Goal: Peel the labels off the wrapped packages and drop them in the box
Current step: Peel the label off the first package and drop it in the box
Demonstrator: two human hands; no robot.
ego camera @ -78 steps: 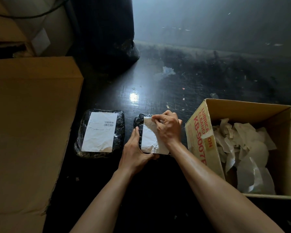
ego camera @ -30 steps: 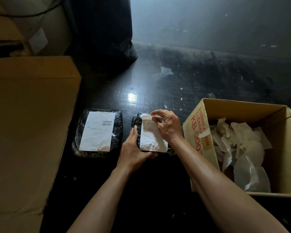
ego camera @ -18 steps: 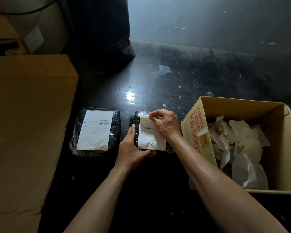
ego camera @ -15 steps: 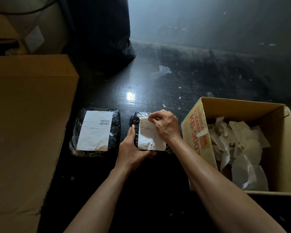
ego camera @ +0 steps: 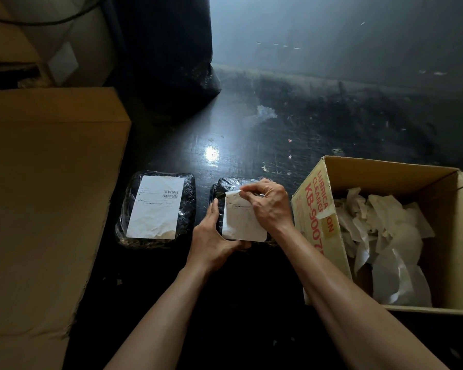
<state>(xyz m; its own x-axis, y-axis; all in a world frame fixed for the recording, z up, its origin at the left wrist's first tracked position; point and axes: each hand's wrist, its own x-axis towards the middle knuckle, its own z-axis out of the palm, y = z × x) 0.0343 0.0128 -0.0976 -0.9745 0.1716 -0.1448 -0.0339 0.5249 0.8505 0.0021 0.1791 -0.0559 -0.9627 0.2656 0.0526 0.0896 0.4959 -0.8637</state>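
Two black wrapped packages lie on the dark table. The left package carries a full white label with a barcode. My left hand grips the near left corner of the right package. My right hand pinches the top edge of that package's white label, which looks lifted at the top. To the right stands an open cardboard box with red print, holding several peeled white labels.
A large flat cardboard sheet covers the left side of the table. A black bag stands at the back, near the wall. Small scraps lie on the dark table beyond the packages.
My right hand's fingers have shifted along the label's top edge, working it up. The left hand and both packages stay in place.
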